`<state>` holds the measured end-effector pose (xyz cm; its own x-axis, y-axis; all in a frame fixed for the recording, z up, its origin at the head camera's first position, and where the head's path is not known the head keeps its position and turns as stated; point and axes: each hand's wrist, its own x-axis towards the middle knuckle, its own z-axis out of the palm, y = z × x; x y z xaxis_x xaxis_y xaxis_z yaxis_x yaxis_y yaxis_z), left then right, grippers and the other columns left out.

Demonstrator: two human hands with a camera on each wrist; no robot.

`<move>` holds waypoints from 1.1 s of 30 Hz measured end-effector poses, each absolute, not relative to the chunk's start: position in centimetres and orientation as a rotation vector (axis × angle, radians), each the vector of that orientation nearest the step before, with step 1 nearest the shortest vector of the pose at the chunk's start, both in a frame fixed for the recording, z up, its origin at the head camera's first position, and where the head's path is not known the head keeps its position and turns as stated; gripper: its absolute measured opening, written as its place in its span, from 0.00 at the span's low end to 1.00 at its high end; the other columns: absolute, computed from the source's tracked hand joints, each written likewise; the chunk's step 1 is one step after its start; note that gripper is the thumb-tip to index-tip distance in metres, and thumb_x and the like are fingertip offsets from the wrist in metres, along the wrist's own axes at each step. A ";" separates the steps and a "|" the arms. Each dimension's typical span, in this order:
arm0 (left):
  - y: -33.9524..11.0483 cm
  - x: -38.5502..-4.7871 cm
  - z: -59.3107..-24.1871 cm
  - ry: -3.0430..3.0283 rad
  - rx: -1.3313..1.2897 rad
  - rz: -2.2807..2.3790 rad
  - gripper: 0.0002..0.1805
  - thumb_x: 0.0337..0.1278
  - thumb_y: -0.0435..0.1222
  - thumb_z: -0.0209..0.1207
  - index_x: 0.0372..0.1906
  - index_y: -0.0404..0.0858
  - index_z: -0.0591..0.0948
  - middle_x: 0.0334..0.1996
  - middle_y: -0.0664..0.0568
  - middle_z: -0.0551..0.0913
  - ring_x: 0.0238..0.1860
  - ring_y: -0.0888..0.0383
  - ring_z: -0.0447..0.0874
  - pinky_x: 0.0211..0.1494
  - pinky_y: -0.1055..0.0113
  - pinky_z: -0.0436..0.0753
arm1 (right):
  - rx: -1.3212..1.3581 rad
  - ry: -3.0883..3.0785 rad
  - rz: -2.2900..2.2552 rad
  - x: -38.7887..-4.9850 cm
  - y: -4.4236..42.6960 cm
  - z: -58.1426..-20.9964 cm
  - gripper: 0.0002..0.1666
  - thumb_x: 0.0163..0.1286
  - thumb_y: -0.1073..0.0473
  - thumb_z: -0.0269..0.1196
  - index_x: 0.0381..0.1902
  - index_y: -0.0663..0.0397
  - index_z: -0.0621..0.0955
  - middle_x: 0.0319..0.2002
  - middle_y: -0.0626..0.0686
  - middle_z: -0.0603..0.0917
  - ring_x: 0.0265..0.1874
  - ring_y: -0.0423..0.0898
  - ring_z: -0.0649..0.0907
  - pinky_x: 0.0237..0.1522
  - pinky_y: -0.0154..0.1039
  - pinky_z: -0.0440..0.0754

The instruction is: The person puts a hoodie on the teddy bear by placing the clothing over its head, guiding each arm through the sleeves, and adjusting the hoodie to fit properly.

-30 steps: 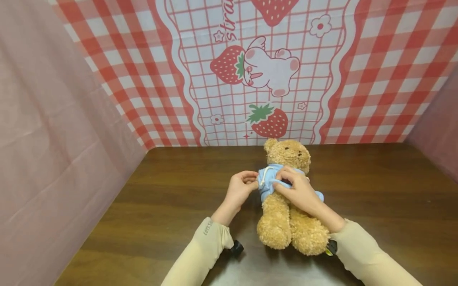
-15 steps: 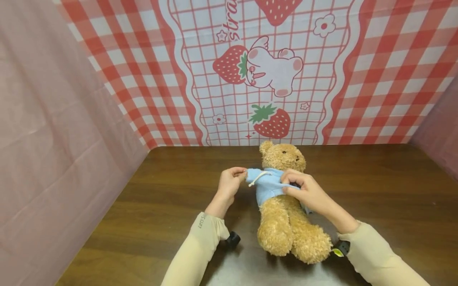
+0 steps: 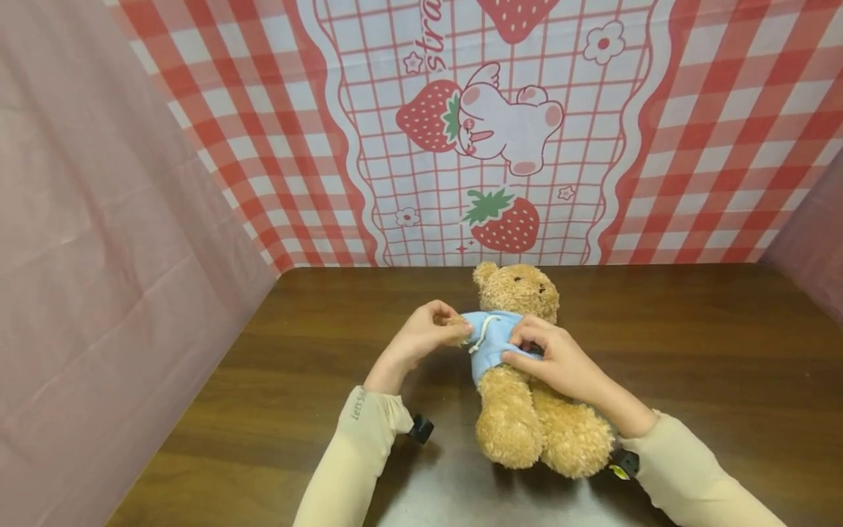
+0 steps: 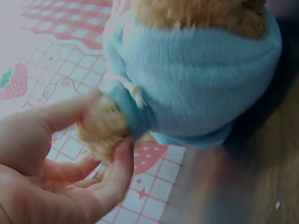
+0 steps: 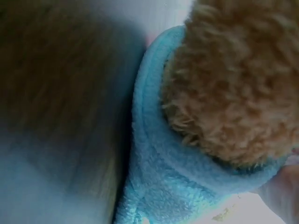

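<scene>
A golden-brown teddy bear (image 3: pixel 510 424) lies face up on the table, its head toward the back. It wears a light blue hoodie (image 3: pixel 489 356) with a white drawstring (image 4: pixel 133 91). My left hand (image 3: pixel 421 337) pinches the furry paw (image 4: pixel 103 127) that sticks out of the sleeve, between thumb and fingers. On the bear's chest, my right hand (image 3: pixel 563 362) pinches the front of the hoodie. The bear's other arm is hidden behind that hand. In the right wrist view, the hoodie's hem (image 5: pixel 156 135) circles brown fur (image 5: pixel 238 79).
The brown wooden table (image 3: pixel 316 380) ends at a red-and-white strawberry cloth (image 3: pixel 487 132) hung behind it. Pink curtains (image 3: pixel 118 256) close off both sides. A black wrist camera (image 3: pixel 421 429) sits under the left cuff.
My left hand has drawn the sleeved arm outward to the left, and its paw now shows between my fingers. The bear has shifted slightly left. My right hand stays on the hoodie front.
</scene>
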<state>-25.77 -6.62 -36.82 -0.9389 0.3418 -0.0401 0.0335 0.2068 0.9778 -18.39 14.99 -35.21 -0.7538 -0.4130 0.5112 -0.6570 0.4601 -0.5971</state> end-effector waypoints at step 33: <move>-4.2 -23.2 -35.8 2.970 1.134 0.614 0.21 0.46 0.31 0.52 0.49 0.50 0.72 0.60 0.52 0.65 0.59 0.54 0.61 0.60 0.59 0.64 | 0.208 -2.824 1.001 -18.4 21.1 -36.8 0.15 0.66 0.52 0.54 0.38 0.56 0.80 0.33 0.54 0.82 0.32 0.45 0.76 0.32 0.39 0.71</move>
<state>-23.17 -4.18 -35.81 -0.7507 0.6227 0.2207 0.6591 0.6836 0.3134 -18.44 21.05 -36.81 -0.9809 -0.0838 0.1757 -0.1758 0.7691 -0.6144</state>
